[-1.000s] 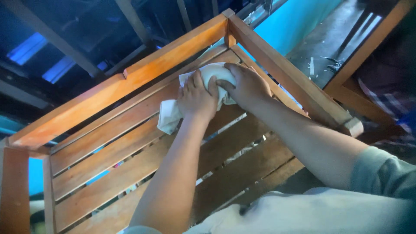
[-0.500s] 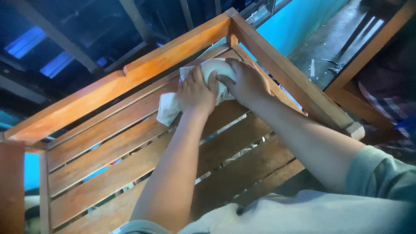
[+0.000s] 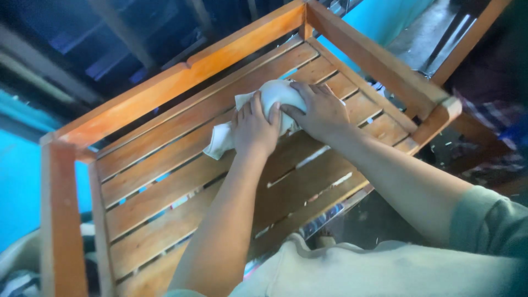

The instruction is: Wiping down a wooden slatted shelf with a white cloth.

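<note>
**Much of the cloth hidden under two hands**

The left hand and right hand cover most of the white cloth; its underside cannot be seen. The wooden slatted frame is cut off at the bottom edge. The background above is blurred.

Both forearms are bare from the wrists up, and the left hand and right hand wear no gloves, rings or watch. The right arm ends in a short sleeve of dull grey-green cloth, loose at the hem. Next to the sleeve, the shirt front shows as pale beige, softly creased fabric.
</note>
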